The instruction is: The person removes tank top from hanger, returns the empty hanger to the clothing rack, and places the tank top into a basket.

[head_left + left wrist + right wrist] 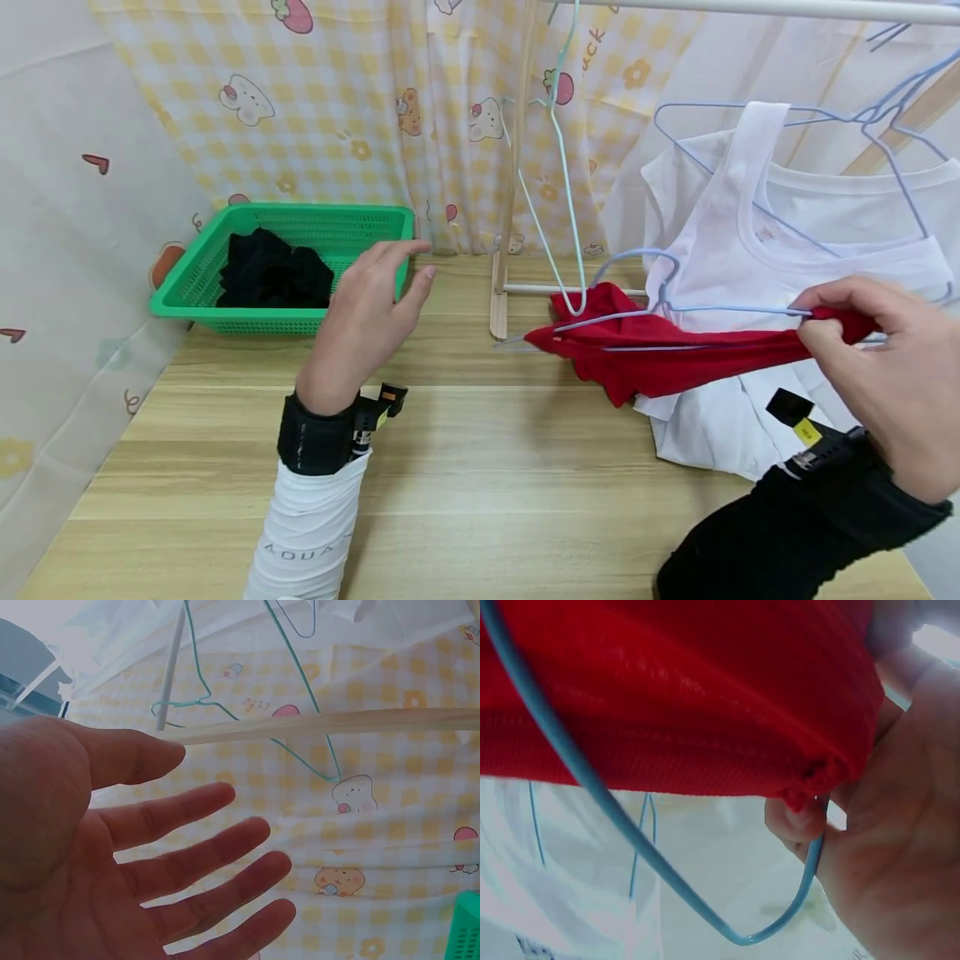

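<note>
My right hand (892, 358) pinches the edge of a red garment (675, 358) together with the bar of a blue wire hanger (727, 310). The garment stretches leftward along the hanger, its bunched part hanging below the hook. In the right wrist view, the red cloth (705, 690) is gathered at my fingers, and the bent hanger end (742, 939) loops out bare below it. My left hand (371, 300) hovers over the table beside the green basket, fingers extended and apart, holding nothing. The left wrist view shows its spread fingers (217, 847) before the curtain.
A green basket (225, 319) with black cloth (273, 271) inside stands at the back left. A mint hanger (567, 200) hangs near the rack's wooden post (517, 142). White tops (720, 225) hang on blue hangers at the right. Behind is a checked curtain (330, 125).
</note>
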A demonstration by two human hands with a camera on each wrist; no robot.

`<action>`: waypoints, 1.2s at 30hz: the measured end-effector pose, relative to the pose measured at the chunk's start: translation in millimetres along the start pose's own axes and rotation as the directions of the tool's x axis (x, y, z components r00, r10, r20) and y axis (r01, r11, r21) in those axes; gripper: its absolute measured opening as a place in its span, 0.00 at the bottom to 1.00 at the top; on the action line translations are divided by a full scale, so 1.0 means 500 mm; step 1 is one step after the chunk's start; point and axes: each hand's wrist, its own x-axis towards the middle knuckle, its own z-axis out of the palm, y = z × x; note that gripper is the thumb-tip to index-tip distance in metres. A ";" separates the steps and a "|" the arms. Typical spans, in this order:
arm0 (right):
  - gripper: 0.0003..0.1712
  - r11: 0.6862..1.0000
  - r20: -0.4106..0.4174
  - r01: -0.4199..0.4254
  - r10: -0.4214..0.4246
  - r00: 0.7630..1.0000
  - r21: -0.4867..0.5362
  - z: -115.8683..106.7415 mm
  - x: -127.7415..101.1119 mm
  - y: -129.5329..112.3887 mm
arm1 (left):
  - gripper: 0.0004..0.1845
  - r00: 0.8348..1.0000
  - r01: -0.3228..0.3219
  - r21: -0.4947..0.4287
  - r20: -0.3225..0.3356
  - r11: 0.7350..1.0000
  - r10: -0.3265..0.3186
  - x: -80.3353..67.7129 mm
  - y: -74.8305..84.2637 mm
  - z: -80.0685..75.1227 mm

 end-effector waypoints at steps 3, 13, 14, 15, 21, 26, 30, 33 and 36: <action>0.10 0.992 -0.017 0.085 -0.084 0.996 0.097 0.018 0.002 -0.022 | 0.22 0.997 -0.055 -0.045 0.050 0.997 0.058 -0.005 0.003 -0.004; 0.14 0.913 -0.014 0.221 -0.231 0.973 0.343 0.066 -0.002 -0.100 | 0.16 0.955 -0.295 -0.097 -0.010 0.950 0.296 -0.039 0.020 -0.039; 0.14 0.905 -0.010 0.231 -0.244 0.970 0.356 0.070 -0.003 -0.107 | 0.15 0.947 -0.318 -0.073 -0.065 0.945 0.313 -0.041 0.017 -0.043; 0.14 0.896 -0.006 0.242 -0.258 0.966 0.373 0.074 -0.004 -0.114 | 0.15 0.937 -0.335 -0.047 -0.119 0.941 0.328 -0.042 0.012 -0.048; 0.17 0.846 0.054 0.265 -0.325 0.944 0.463 0.105 -0.014 -0.161 | 0.09 0.854 -0.366 0.021 -0.389 0.930 0.345 -0.049 -0.013 -0.082; 0.21 0.822 0.101 0.326 -0.415 0.904 0.467 0.130 -0.020 -0.192 | 0.09 0.780 -0.339 -0.022 -0.566 0.941 0.267 -0.057 -0.024 -0.105; 0.21 0.804 0.096 0.418 -0.499 0.861 0.422 0.142 -0.019 -0.200 | 0.09 0.767 -0.330 -0.042 -0.594 0.943 0.242 -0.059 -0.028 -0.111; 0.22 0.798 0.077 0.467 -0.531 0.844 0.382 0.143 -0.020 -0.202 | 0.09 0.775 -0.335 -0.031 -0.577 0.942 0.257 -0.058 -0.027 -0.107; 0.22 0.798 0.060 0.485 -0.538 0.841 0.357 0.141 -0.024 -0.207 | 0.09 0.778 -0.353 0.016 -0.551 0.936 0.303 -0.055 -0.019 -0.097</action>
